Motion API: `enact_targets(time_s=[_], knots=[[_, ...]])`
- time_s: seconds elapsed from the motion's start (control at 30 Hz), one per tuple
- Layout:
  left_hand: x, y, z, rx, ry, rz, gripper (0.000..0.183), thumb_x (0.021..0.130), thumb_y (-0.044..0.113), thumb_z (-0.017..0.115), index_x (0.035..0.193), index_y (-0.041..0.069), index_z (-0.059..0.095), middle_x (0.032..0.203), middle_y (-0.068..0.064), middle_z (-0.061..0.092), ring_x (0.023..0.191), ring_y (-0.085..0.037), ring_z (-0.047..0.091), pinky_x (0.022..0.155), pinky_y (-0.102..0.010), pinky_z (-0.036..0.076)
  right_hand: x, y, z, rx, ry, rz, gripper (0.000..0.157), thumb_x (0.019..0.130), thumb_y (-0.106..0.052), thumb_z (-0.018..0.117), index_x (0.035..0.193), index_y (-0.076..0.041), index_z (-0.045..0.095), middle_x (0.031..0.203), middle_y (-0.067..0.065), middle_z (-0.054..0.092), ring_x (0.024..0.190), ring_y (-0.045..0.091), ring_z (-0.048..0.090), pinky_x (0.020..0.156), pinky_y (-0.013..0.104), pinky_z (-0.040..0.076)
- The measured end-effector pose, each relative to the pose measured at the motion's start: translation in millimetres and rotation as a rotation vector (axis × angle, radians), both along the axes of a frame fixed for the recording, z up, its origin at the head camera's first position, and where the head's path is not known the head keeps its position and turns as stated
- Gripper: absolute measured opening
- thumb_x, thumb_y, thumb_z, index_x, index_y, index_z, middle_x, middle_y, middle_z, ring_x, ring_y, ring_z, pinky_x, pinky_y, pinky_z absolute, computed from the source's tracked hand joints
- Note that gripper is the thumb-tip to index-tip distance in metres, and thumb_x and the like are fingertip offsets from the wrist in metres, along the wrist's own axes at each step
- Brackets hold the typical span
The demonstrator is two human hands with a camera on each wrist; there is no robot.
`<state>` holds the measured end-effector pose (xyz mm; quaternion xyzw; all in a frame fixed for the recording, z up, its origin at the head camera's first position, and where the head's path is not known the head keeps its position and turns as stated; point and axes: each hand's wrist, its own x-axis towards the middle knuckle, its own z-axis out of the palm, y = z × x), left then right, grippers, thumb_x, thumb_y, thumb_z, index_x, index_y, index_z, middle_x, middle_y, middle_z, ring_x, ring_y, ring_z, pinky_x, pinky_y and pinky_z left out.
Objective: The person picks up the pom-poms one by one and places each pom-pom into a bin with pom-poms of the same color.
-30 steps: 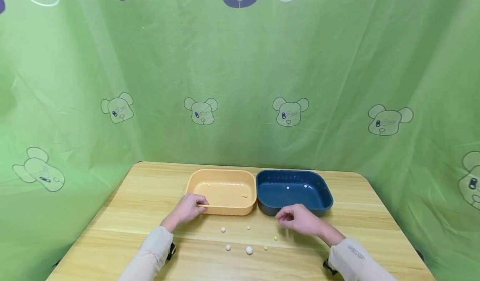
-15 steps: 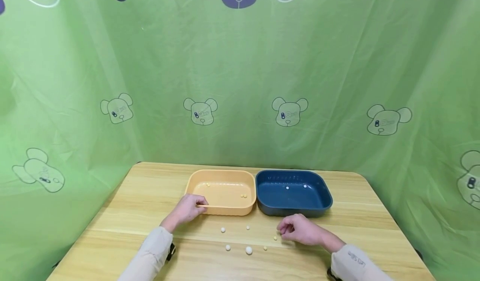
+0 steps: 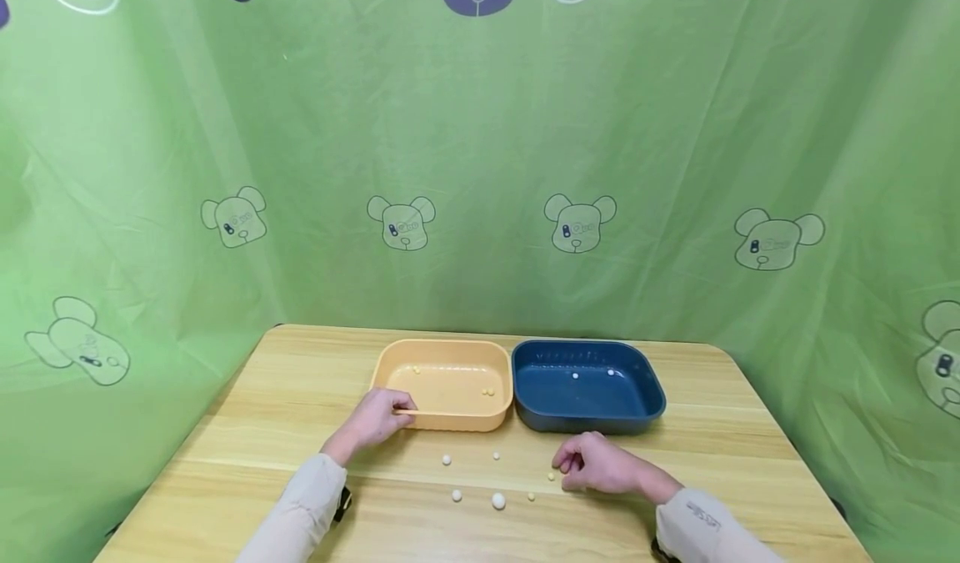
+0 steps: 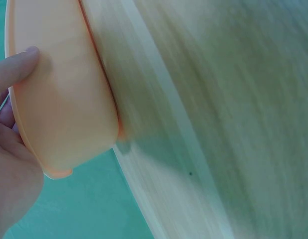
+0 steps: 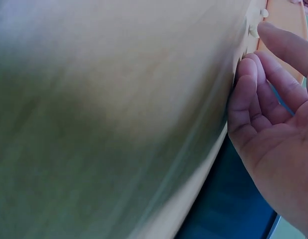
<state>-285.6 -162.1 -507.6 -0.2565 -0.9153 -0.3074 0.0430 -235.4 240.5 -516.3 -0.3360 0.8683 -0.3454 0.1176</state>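
Note:
My left hand (image 3: 378, 415) grips the near left rim of an orange plastic bin (image 3: 457, 422). In the left wrist view its thumb (image 4: 25, 64) presses the bin's outer wall, with the other fingers mostly hidden behind the rim. Low over the table, my right hand (image 3: 598, 464) has thumb and index finger spread beside a small yellow ball (image 3: 551, 477). The right wrist view shows the thumb apart from the bent fingers (image 5: 243, 94), nothing held between them. Another yellow ball (image 3: 531, 496) lies nearer the front, close to a larger white ball (image 3: 498, 501).
A dark blue bin (image 3: 588, 424) stands right beside the orange one, with two white balls inside. Several small yellow balls (image 3: 488, 392) lie in the orange bin. More white balls (image 3: 457, 495) are scattered on the wooden table (image 3: 300, 396). A green curtain (image 3: 480, 288) hangs behind.
My right hand has come down from the blue bin's front wall to the table by the yellow ball, its thumb and index finger spreading apart. The left hand stays on the orange bin.

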Motion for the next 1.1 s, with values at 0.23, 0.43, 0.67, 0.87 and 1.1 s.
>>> enact_targets(time_s=[0.23,0.43,0.67,0.87,1.1], knots=[[0.6,1.1,3.3,0.018,0.008,-0.011,0.01,0.08,0.01,0.074,0.076,0.019,0.071,0.069,0.017,0.061,0.061,-0.001,0.051,0.062,-0.024,0.045,-1.4,-3.9,-2.4,0.048,0.03,-0.017,0.016,0.074,-0.007,0.074,0.087,-0.013,0.068,0.077,-0.009,0.061,0.072,0.002,0.054,0.064,0.021,0.047],[0.5,0.8,3.6,0.02,-0.011,-0.002,0.01,0.079,0.009,0.073,0.076,0.018,0.071,0.069,0.017,0.061,0.062,-0.001,0.051,0.062,-0.024,0.045,-2.9,-6.5,-2.2,0.047,0.034,-0.014,0.014,0.075,-0.006,0.073,0.086,-0.013,0.068,0.077,-0.008,0.06,0.071,0.003,0.054,0.063,0.021,0.047],[1.2,0.6,3.0,0.014,-0.002,0.001,0.01,0.08,0.01,0.073,0.077,0.019,0.071,0.07,0.017,0.061,0.062,-0.001,0.051,0.062,-0.024,0.045,-3.2,-8.1,-6.1,0.043,0.055,-0.027,0.014,0.073,-0.006,0.075,0.083,-0.014,0.068,0.074,-0.009,0.059,0.07,0.002,0.054,0.062,0.02,0.047],[2.1,0.9,3.1,0.012,-0.001,0.002,0.01,0.08,0.011,0.073,0.076,0.019,0.071,0.069,0.017,0.061,0.061,-0.001,0.051,0.062,-0.024,0.045,-1.9,-9.0,-5.5,0.042,0.068,-0.01,0.013,0.074,-0.008,0.076,0.082,-0.015,0.068,0.074,-0.011,0.059,0.069,0.002,0.053,0.061,0.02,0.047],[2.2,0.6,3.4,0.009,-0.018,-0.004,0.006,0.081,0.011,0.073,0.078,0.016,0.071,0.071,0.014,0.063,0.062,-0.002,0.052,0.063,-0.025,0.046,-0.3,-9.6,-2.7,0.033,0.119,0.026,0.011,0.075,-0.008,0.076,0.078,-0.016,0.069,0.073,-0.011,0.057,0.068,0.001,0.052,0.06,0.019,0.046]])
